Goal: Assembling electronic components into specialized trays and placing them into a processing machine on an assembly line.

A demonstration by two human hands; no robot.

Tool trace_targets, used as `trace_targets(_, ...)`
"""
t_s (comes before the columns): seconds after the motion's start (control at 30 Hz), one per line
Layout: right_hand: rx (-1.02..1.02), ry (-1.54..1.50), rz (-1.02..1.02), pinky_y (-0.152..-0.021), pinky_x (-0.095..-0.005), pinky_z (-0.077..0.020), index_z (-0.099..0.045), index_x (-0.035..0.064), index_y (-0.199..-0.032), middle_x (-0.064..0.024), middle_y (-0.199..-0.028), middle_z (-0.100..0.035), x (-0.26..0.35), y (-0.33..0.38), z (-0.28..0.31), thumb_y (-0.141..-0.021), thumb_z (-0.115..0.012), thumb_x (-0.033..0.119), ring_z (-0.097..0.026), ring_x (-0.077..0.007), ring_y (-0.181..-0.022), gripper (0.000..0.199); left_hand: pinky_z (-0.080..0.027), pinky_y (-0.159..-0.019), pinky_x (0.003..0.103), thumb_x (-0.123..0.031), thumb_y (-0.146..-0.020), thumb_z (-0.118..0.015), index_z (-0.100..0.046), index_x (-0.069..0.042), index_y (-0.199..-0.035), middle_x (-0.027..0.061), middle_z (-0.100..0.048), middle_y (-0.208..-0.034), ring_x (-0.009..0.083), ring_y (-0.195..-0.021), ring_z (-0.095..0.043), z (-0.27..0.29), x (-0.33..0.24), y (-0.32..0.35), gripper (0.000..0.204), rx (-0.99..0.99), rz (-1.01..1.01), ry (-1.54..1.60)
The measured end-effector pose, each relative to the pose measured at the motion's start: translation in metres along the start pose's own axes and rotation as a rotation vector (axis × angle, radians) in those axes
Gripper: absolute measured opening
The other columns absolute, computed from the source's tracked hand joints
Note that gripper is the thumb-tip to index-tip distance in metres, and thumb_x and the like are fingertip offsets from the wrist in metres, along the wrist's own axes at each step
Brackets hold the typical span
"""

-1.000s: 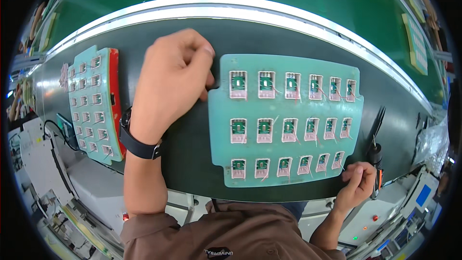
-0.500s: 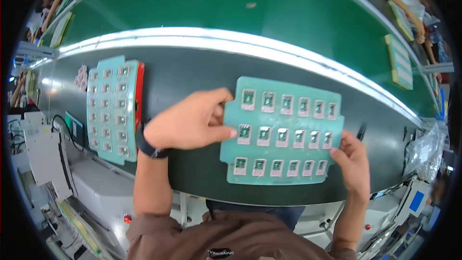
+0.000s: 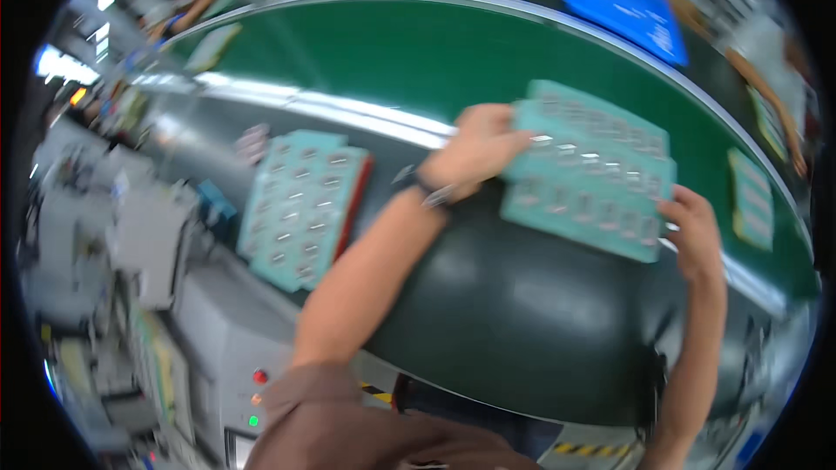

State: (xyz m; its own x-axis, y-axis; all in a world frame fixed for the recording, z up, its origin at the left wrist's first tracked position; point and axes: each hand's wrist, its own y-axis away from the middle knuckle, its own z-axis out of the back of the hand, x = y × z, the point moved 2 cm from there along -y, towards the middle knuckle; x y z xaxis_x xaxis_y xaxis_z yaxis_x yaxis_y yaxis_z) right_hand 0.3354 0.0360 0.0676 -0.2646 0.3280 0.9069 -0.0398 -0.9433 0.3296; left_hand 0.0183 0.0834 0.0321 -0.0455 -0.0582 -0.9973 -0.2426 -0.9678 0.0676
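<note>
tray in hand: teal moulded carrier tray, rows of small pocketed parts, held between both hands over the far edge of the dark worktop, partly above the green conveyor belt. Whether it is lifted clear of the surface cannot be told; the frame is motion-blurred.
left hand: left hand is closed on the tray's near-left corner, thumb on top, fingers curled under or against the edge. A dark wristband is worn at the wrist.
right hand: right hand is clamped on the tray's right edge, fingers wrapped round it; fingertip detail is lost to blur.
second tray: an identical teal tray stack with a red layer visible at its right edge is lying on the worktop to the left, well apart from the held one and untouched.
surroundings: blue bin and pale cards are seen on the belt; grey machine with red and green buttons sits below left.
step judged: tray is being carried toward the belt, judging from the grip and position.
handling advice: tray should be kept level so the parts stay seated in their pockets. Grip is best held at opposite edges, as it is now, since thin moulded trays flex. Thumbs should be kept off the pocket rows.
risk: tilting or a fast set-down could spill parts. Other trays on the belt should be cleared first.
</note>
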Motion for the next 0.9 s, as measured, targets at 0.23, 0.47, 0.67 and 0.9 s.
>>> trace_targets(0.23, -0.001, -0.096, -0.026, -0.084, -0.0356, -0.0397, -0.064, 0.0061, -0.107, 0.0011, -0.091, -0.061, -0.028, -0.131, 0.038, -0.089, -0.054, 0.016, -0.055, -0.0094, -0.086, 0.023, -0.048, -0.058, 0.036, -0.011, -0.076, -0.072, -0.068, 0.007, -0.079, 0.013, -0.065, -0.072, 0.021, -0.063, -0.059, -0.003, 0.024, -0.154, 0.019, -0.193, -0.006, -0.38)
trace_targets(0.47, -0.064, -0.073, -0.02, -0.081, -0.0318, -0.042, -0.061, 0.0062, -0.101, -0.0014, -0.088, -0.054, -0.037, -0.157, 0.025, -0.089, -0.056, 0.022, -0.052, -0.0135, -0.081, 0.021, -0.054, -0.073, 0.038, -0.009, -0.071, -0.066, -0.069, 0.002, -0.071, 0.0219, -0.069, -0.083, 0.0332, -0.08, -0.069, 0.004, 0.03, -0.181, 0.011, -0.264, 0.099, -0.558)
trace_targets(0.67, -0.259, 0.14, 0.015, -0.09, -0.0326, -0.0418, -0.056, 0.0041, -0.124, -0.0089, -0.111, -0.058, -0.041, -0.14, 0.042, -0.091, -0.056, 0.024, -0.054, -0.0177, -0.099, 0.039, -0.054, -0.079, 0.046, -0.025, -0.075, -0.058, -0.069, -0.003, -0.07, 0.0236, -0.066, -0.078, 0.0407, -0.078, -0.065, 0.062, -0.014, -0.074, 0.025, -0.402, -0.204, -0.828)
trace_targets(0.9, -0.299, 0.372, 0.552, -0.093, -0.0306, -0.045, -0.046, 0.0035, -0.137, -0.0186, -0.129, -0.053, 0.003, -0.057, -0.029, -0.092, -0.059, 0.012, -0.058, -0.022, -0.109, 0.047, -0.052, -0.091, 0.047, -0.022, -0.078, -0.064, -0.07, -0.003, -0.104, 0.0246, -0.066, -0.111, 0.0407, -0.105, -0.064, 0.227, -0.063, 0.135, 0.032, -0.806, 0.492, -1.225)
